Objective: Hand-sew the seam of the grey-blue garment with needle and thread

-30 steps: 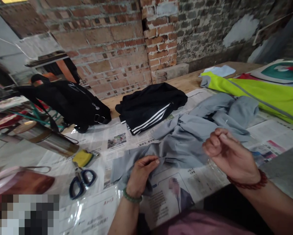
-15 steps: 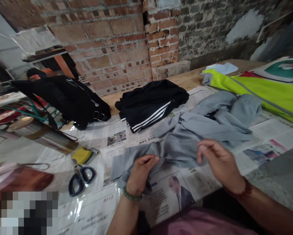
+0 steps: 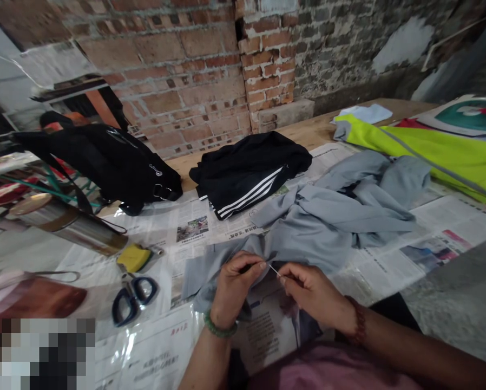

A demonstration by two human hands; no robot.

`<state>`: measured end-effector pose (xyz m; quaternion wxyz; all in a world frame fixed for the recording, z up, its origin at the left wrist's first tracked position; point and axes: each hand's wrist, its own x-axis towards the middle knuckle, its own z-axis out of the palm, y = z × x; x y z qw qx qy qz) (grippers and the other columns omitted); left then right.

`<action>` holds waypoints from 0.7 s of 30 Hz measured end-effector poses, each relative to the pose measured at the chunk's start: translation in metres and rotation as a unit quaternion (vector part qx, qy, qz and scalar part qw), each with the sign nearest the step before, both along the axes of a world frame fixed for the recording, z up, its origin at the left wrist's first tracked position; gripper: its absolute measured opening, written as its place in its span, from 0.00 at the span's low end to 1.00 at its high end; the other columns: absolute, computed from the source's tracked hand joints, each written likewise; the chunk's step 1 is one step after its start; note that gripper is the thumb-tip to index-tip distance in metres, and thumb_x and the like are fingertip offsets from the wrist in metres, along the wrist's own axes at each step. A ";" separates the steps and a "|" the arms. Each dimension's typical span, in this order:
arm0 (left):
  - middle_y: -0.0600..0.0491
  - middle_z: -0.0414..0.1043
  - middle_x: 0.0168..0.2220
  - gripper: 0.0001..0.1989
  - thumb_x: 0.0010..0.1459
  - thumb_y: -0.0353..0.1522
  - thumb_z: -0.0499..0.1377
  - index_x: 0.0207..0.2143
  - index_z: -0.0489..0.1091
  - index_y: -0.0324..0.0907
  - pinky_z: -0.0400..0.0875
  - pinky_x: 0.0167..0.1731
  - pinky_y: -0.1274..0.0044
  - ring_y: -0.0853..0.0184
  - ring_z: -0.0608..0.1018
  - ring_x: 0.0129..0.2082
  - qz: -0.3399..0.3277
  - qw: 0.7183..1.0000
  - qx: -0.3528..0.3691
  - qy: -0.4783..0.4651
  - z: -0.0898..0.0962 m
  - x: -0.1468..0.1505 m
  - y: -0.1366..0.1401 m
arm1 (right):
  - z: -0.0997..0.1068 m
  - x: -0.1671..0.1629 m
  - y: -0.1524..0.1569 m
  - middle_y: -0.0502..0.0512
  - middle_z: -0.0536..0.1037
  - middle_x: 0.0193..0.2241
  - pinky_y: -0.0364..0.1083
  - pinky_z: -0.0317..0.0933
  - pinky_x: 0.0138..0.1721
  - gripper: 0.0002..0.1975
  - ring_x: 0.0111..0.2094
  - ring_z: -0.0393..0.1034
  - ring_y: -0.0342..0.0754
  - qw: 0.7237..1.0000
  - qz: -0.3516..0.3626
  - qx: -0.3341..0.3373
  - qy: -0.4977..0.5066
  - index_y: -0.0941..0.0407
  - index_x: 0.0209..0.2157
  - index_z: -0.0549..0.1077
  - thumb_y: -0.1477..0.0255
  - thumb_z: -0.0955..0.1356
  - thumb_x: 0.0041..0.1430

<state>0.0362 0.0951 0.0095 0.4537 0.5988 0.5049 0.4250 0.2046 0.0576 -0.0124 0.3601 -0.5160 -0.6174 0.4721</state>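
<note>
A fold of the grey garment (image 3: 324, 222), spread over the newspaper (image 3: 194, 227), is pinched shut in the left hand (image 3: 232, 287); a needle (image 3: 274, 270) is gripped between the closed fingers of the right hand (image 3: 312, 295), its tip at that fold. The left fingertips could be pricked, being so near the point; since the earlier frame the right hand has been brought down from mid-air to the cloth, while the scissors (image 3: 133, 297) lie unmoved.
</note>
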 end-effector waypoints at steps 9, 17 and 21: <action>0.54 0.72 0.26 0.03 0.49 0.31 0.62 0.25 0.76 0.43 0.69 0.30 0.78 0.69 0.73 0.28 -0.028 0.997 0.064 0.036 0.000 -0.001 0.000 | 0.001 -0.002 0.002 0.44 0.62 0.17 0.37 0.52 0.17 0.09 0.16 0.56 0.37 0.998 0.004 -0.039 0.045 0.56 0.26 0.66 0.69 0.60 0.58; 0.54 0.73 0.25 0.04 0.52 0.29 0.61 0.27 0.76 0.43 0.70 0.29 0.78 0.69 0.74 0.27 -0.060 0.982 0.154 0.089 -0.001 0.004 -0.003 | -0.001 -0.012 0.010 0.43 0.65 0.18 0.36 0.50 0.14 0.08 0.12 0.57 0.35 0.986 -0.028 -0.098 0.134 0.56 0.25 0.64 0.69 0.60 0.55; 0.54 0.73 0.27 0.03 0.50 0.28 0.61 0.29 0.76 0.42 0.70 0.29 0.78 0.69 0.74 0.28 -0.047 0.980 0.156 0.110 -0.004 0.005 -0.003 | -0.009 -0.016 0.015 0.44 0.67 0.18 0.37 0.52 0.15 0.08 0.14 0.62 0.37 0.983 -0.037 -0.095 0.151 0.56 0.26 0.65 0.68 0.61 0.55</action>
